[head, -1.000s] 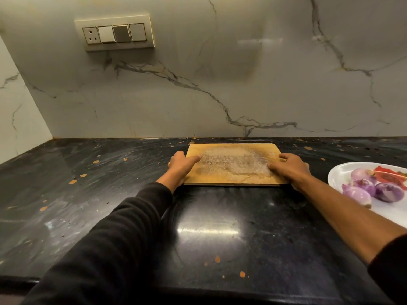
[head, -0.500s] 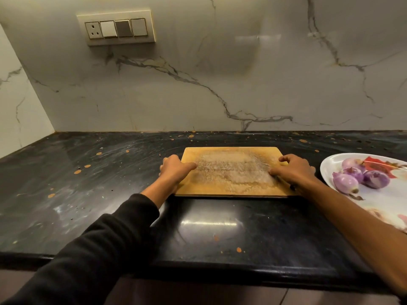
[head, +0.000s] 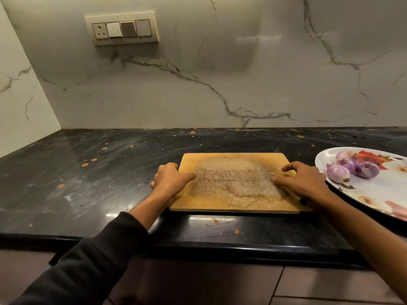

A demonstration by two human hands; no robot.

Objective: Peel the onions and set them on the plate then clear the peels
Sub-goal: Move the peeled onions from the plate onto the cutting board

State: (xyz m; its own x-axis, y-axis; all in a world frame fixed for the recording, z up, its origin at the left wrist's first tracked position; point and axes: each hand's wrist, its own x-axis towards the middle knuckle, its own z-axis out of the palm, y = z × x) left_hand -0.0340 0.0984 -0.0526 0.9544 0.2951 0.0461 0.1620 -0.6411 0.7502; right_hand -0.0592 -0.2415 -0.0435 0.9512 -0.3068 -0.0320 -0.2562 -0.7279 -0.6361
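Observation:
A wooden cutting board [head: 237, 186] lies flat on the black counter, its worn top bare. My left hand [head: 170, 180] grips the board's left edge, thumb on top and fingers curled under the side. My right hand [head: 301, 181] holds the right edge the same way, thumb laid on the surface. To the right sits a white patterned plate [head: 378, 192] with three peeled purple onions [head: 352, 169] near its far left rim. No peels show on the board.
The black stone counter [head: 99, 172] carries small orange flecks. Its front edge [head: 198, 245] runs just below the board. A marble backsplash rises behind, with a switch panel [head: 122, 29] at upper left. A side wall closes the left corner.
Both hands have slid the board toward the counter's front edge. The view has pulled back, showing the counter front and the cabinet face below.

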